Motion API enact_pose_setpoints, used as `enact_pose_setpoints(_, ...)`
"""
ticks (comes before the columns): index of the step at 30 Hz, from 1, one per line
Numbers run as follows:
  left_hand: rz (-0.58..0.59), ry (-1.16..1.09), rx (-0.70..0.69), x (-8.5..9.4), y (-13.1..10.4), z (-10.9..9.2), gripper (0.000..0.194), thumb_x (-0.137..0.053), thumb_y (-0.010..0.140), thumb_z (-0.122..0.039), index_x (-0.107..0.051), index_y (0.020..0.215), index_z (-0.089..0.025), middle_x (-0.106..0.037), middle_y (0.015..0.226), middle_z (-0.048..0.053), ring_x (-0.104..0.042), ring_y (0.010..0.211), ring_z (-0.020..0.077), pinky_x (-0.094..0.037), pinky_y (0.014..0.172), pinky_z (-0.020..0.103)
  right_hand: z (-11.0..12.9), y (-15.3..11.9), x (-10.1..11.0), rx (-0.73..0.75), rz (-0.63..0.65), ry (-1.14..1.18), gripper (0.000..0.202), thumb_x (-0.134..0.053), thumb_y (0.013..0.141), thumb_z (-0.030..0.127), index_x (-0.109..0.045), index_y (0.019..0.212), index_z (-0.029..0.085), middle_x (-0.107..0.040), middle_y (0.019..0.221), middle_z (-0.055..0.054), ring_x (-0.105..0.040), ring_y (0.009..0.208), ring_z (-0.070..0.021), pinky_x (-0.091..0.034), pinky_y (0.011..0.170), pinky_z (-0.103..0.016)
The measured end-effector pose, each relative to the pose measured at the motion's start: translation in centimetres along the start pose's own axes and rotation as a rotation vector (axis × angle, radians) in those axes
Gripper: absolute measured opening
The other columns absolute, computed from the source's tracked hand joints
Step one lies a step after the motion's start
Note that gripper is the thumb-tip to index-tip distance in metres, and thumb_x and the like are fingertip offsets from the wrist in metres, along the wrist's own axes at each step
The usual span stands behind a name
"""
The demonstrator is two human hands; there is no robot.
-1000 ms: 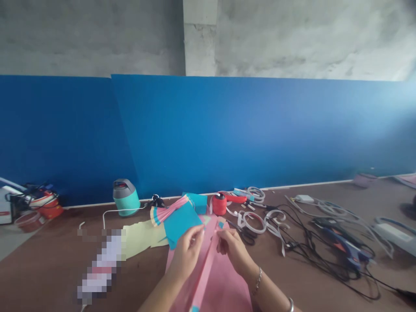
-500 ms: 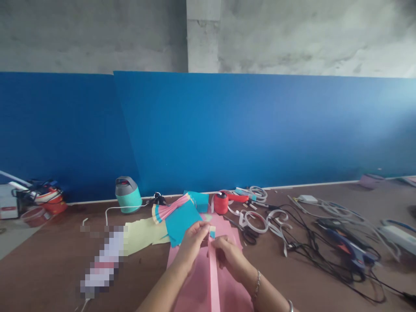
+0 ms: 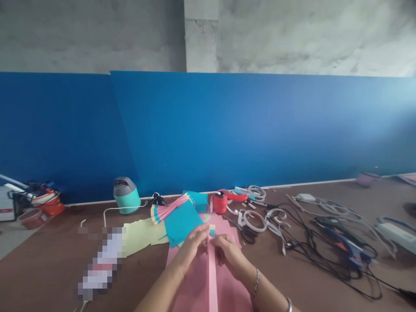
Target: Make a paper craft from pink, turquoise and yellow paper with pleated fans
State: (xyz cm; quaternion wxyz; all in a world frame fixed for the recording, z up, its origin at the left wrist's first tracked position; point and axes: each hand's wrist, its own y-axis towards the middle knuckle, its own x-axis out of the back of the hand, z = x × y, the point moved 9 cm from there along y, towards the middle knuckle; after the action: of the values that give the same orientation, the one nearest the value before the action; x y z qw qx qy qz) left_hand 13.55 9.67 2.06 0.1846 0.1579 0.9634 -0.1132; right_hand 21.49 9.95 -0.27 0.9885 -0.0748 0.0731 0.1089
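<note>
A long narrow strip of folded pink paper runs toward me, with blue and cream bands at its far end. My left hand grips the strip's left side near that end. From the right, my right hand pinches the same stretch, its fingertips partly hidden. Pink paper sheets lie beneath both hands. Just beyond my left hand are blue sheets, and on them rests a pleated pink paper fan with blue and cream edges.
Pale yellow sheets lie to the left. Black scissors, a red thread spool and white cable coils are at the right, with a blue glue gun farther over. A turquoise container stands near the blue partition.
The hands stay nearly in place on the strip. My left fingers have straightened slightly along its side. The whole view has shifted a little.
</note>
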Motion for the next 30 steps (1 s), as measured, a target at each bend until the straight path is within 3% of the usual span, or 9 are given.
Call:
enact_pose_setpoints(3,0.145,-0.003,0.019,-1.9,-0.6,0.0,0.048,-0.055,0.076,-0.054,-0.066,0.095,-0.012,-0.067,0.065,0.005,-0.063,0.064,0.0207,-0.047,0.063,0.03,0.0,0.0,0.1,0.005,-0.005,-0.019,0.03,-0.049,0.067,0.032,-0.05,0.039,0.019,-0.044,0.03,0.002,-0.035,0.028,-0.0068,-0.019,0.035,-0.022)
enact_pose_setpoints(5,0.168,0.033,0.017,-2.4,-0.7,-0.1,0.05,-0.048,0.08,-0.057,-0.068,0.087,-0.012,-0.066,0.061,0.005,-0.064,0.062,0.0215,-0.047,0.061,0.03,0.1,0.1,0.1,0.013,-0.003,-0.045,0.031,-0.049,0.067,0.032,-0.048,0.039,0.019,-0.044,0.03,0.002,-0.035,0.029,-0.0068,-0.019,0.035,-0.022)
enact_pose_setpoints(9,0.072,0.15,0.012,-1.6,-0.3,0.1,0.044,-0.053,0.077,-0.054,-0.067,0.072,-0.013,-0.063,0.051,0.004,-0.062,0.056,0.0218,-0.046,0.055,0.03,0.4,0.1,-0.1,0.043,0.001,-0.107,0.033,-0.048,0.069,0.034,-0.047,0.04,0.019,-0.047,0.032,0.002,-0.035,0.03,-0.0068,-0.02,0.037,-0.022)
enact_pose_setpoints(13,0.061,0.191,-0.06,-1.2,0.2,0.0,0.037,-0.054,0.075,-0.047,-0.061,0.059,-0.015,-0.058,0.046,0.002,-0.058,0.049,0.019,-0.045,0.053,0.029,0.5,0.2,-0.1,0.062,0.002,-0.132,0.038,-0.046,0.074,0.04,-0.047,0.043,0.018,-0.049,0.035,0.001,-0.036,0.032,-0.0066,-0.022,0.037,-0.021)
enact_pose_setpoints(19,-0.172,0.311,-0.161,1.3,0.1,-1.3,0.025,-0.057,0.07,-0.039,-0.055,0.058,-0.017,-0.056,0.051,-0.003,-0.054,0.054,0.0152,-0.04,0.055,0.025,0.4,0.4,-0.3,0.065,0.052,-0.198,0.045,-0.05,0.074,0.056,-0.05,0.05,0.018,-0.049,0.039,0.002,-0.039,0.035,-0.0072,-0.025,0.039,-0.022)
enact_pose_setpoints(21,-0.202,0.351,-0.171,1.7,-0.1,-1.9,0.025,-0.056,0.07,-0.039,-0.055,0.059,-0.017,-0.057,0.053,-0.002,-0.056,0.058,0.0154,-0.041,0.059,0.025,0.9,0.5,0.5,0.092,-0.002,-0.246,0.045,-0.05,0.076,0.057,-0.052,0.054,0.017,-0.047,0.041,0.003,-0.039,0.037,-0.0081,-0.027,0.041,-0.022)
enact_pose_setpoints(25,-0.131,0.4,-0.099,1.4,-0.1,-1.8,0.025,-0.057,0.072,-0.039,-0.059,0.064,-0.015,-0.065,0.059,0.003,-0.063,0.065,0.0193,-0.045,0.068,0.029,3.6,0.0,2.7,0.297,-0.193,-0.251,0.032,-0.06,0.075,0.049,-0.059,0.077,0.017,-0.048,0.059,0.004,-0.045,0.054,-0.01,-0.036,0.053,-0.023)
enact_pose_setpoints(28,-0.024,0.418,-0.016,0.8,-0.2,-1.2,0.029,-0.06,0.072,-0.042,-0.06,0.066,-0.014,-0.068,0.06,0.007,-0.065,0.062,0.0205,-0.047,0.067,0.032,4.4,-0.1,2.3,0.344,-0.105,-0.208,0.037,-0.065,0.074,0.044,-0.059,0.1,0.019,-0.051,0.068,0.003,-0.047,0.063,-0.0115,-0.038,0.059,-0.023)
enact_pose_setpoints(30,0.04,0.431,0.004,0.3,-0.4,-1.0,0.031,-0.06,0.073,-0.044,-0.061,0.068,-0.013,-0.069,0.061,0.008,-0.064,0.061,0.0201,-0.048,0.067,0.033,4.1,-0.1,1.7,0.295,-0.014,-0.173,0.034,-0.066,0.074,0.044,-0.062,0.096,0.018,-0.052,0.066,0.003,-0.045,0.06,-0.0107,-0.036,0.056,-0.023)
